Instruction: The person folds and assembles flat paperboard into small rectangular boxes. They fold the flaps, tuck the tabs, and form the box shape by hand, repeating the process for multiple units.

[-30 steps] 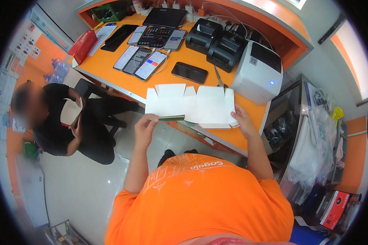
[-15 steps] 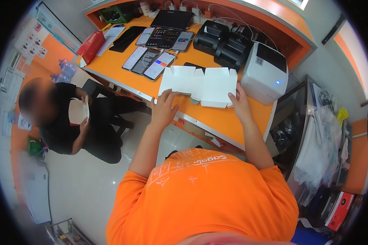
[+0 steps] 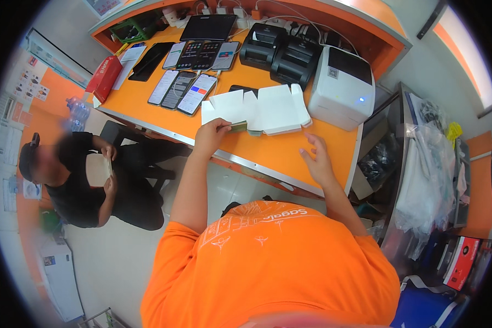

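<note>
An unfolded cardboard box (image 3: 281, 106), white on its upper face, lies on the orange desk in front of me. At its near left edge my left hand (image 3: 212, 134) pinches the card, and a strip of green underside shows by the fingertips. My right hand (image 3: 317, 158) is off the card, just below its near right corner. Its fingers are apart with nothing in them. Behind the card, a dark phone (image 3: 243, 88) is partly covered.
Several phones (image 3: 197, 94) and a tablet (image 3: 208, 27) lie at the back left. Two black printers (image 3: 295, 64) and a white printer (image 3: 341, 87) stand to the right. A red box (image 3: 105, 79) sits near the left edge. A seated person (image 3: 76, 175) holds a card piece.
My left hand has closed on the cardboard's near left edge, which is now lifted slightly. My right hand has let go of the right side and drawn back toward me.
</note>
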{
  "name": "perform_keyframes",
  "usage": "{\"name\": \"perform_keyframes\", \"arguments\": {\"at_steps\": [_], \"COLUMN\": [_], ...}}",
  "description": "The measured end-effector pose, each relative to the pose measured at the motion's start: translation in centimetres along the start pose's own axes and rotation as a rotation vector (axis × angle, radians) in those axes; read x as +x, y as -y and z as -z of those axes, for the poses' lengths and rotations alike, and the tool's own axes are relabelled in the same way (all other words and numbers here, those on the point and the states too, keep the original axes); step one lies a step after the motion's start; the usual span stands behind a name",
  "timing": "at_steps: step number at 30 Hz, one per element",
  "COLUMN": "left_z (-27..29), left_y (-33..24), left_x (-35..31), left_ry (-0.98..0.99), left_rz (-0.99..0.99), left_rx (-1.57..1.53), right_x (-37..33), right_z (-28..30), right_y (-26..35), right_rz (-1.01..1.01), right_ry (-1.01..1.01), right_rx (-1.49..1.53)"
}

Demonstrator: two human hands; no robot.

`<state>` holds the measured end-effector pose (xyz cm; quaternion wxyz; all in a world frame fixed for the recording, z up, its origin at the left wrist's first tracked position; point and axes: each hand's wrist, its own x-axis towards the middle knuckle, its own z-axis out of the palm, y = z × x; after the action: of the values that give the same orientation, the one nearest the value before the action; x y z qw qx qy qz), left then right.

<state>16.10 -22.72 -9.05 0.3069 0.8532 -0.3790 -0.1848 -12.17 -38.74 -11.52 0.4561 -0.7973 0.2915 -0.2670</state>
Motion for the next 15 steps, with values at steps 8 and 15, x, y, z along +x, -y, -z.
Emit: {"name": "perform_keyframes", "arguments": {"at_steps": [8,15], "left_z": [1.1,0.9], "left_y": [-0.8,0.2], "left_x": [-0.4,-0.5], "left_ry": [0.23,0.29], "left_rz": [-0.027,0.071], "left_rx": [-0.004,-0.008], "right_x": [-0.9,-1.9], "right_z": [-0.2,-2.2], "right_y": [0.6,-0.3], "right_rz": [-0.053,-0.014], "right_ry": [0.202,0.338], "right_rx": [0.043,-0.014]}}
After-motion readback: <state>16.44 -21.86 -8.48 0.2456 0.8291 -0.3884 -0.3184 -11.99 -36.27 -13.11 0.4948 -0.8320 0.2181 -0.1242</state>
